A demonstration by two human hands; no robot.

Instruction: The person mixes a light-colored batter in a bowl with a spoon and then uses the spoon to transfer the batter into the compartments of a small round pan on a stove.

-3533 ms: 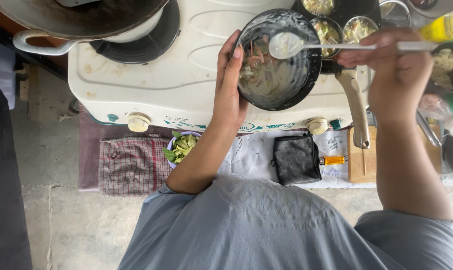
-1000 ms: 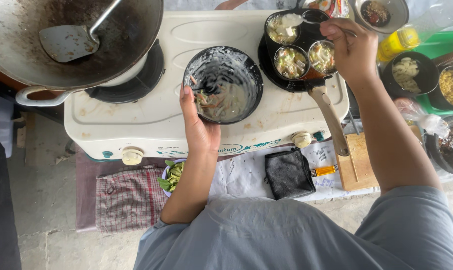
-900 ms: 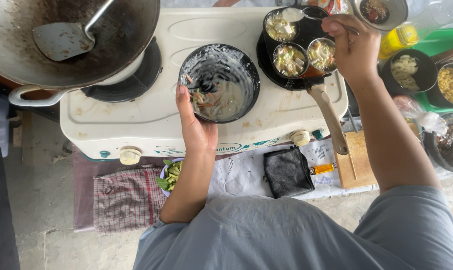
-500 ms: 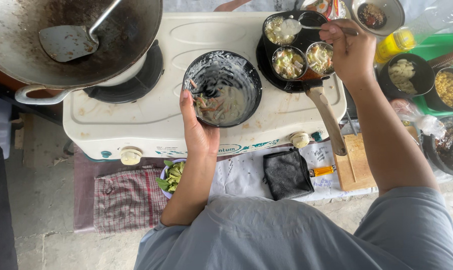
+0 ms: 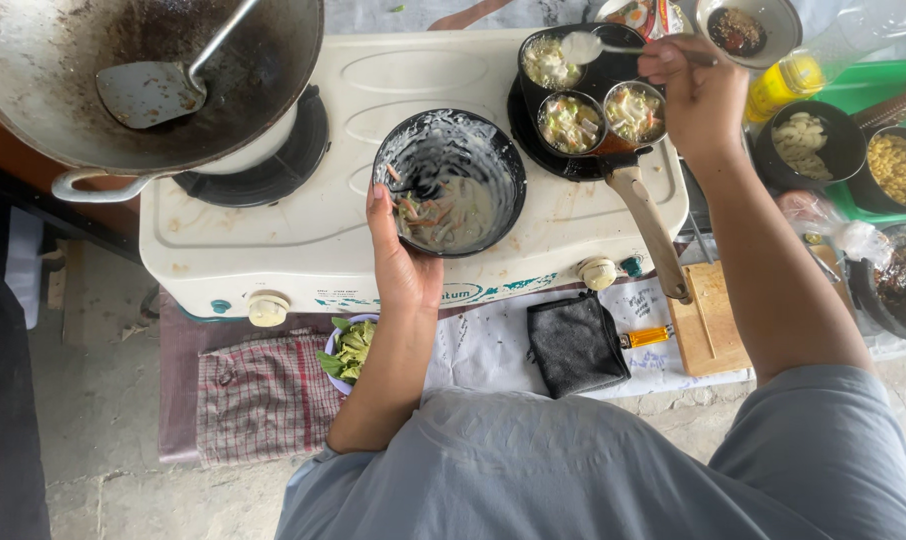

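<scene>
My left hand grips the near rim of a black bowl that holds white batter with vegetable strips, held over the white two-burner stove. A metal spoon heaped with batter is in my right hand, and its bowl hovers over the far cups of a black multi-cup pan. Three cups of that pan show filling. The pan's beige handle points toward me.
A large wok with a metal spatula sits on the left burner. Bowls of garlic, corn and dark sauce stand at the right. A greens bowl, checked cloth, dark pouch and wooden board lie near me.
The spoon left the black bowl and moved right and away to the multi-cup pan. My left hand lowered the bowl toward the stove and has held it nearly still since.
</scene>
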